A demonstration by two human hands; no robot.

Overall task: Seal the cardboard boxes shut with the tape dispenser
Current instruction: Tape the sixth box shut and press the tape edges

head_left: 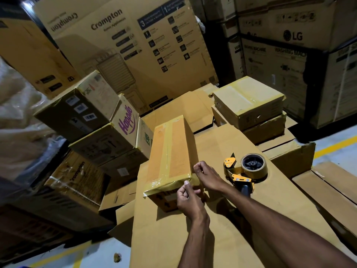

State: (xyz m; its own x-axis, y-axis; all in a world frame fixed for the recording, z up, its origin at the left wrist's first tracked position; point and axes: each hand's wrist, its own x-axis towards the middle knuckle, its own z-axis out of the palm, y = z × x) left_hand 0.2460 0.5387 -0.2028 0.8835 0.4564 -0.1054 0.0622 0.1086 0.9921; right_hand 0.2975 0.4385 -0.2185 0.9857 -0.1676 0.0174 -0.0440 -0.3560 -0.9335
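Note:
A long narrow cardboard box (pixel 171 151) lies on a large flat cardboard sheet (pixel 222 219), with brown tape along its top seam and across its near end. My left hand (pixel 188 200) is at the box's near right corner, thumb pressed on the tape edge, fingers curled against the end face. My right hand (pixel 207 176) is at the box's right side near that corner, fingers bent, fingertips touching the tape there. The yellow and black tape dispenser (pixel 244 171) with its tape roll lies on the sheet just right of my right hand, held by neither hand.
Two taped boxes (pixel 249 105) are stacked at the back right. A leaning pile of boxes (pixel 100 124) stands at the left, one marked Hopple. Tall appliance cartons (pixel 131 45) wall off the back. Grey floor with yellow lines (pixel 336 146) shows at right and bottom left.

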